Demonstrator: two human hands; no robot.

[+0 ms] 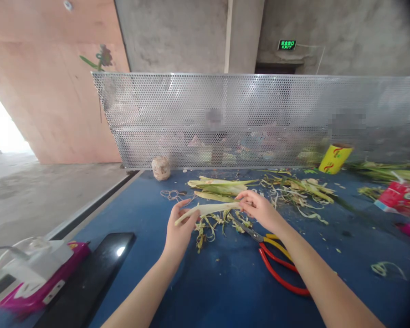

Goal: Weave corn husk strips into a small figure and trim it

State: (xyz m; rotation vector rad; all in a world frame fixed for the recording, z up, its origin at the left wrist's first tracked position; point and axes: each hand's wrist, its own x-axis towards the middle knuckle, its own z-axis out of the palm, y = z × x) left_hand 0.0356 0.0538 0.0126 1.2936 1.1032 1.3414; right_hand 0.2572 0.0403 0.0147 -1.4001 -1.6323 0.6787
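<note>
A pale corn husk [215,208] stretches level between my two hands, above the blue table. My left hand [181,221] pinches its left end between thumb and fingers. At the other end, the fingers of my right hand [256,207] close on the husk's tip. Just behind lie more green-yellow husks [222,187] in a loose stack. Beneath the held husk are curly shreds [207,230] of husk. Scissors [276,250] with red and yellow handles rest under my right forearm, which covers part of the handles.
A black phone [95,264] and a magenta power strip [44,291] with a white plug lie at left. Thread [174,195] and a whitish roll [161,168] sit farther back. Husk scraps [297,189], a yellow roll [335,158] and a red drink carton [401,197] are at right. A perforated metal screen [191,100] borders the table.
</note>
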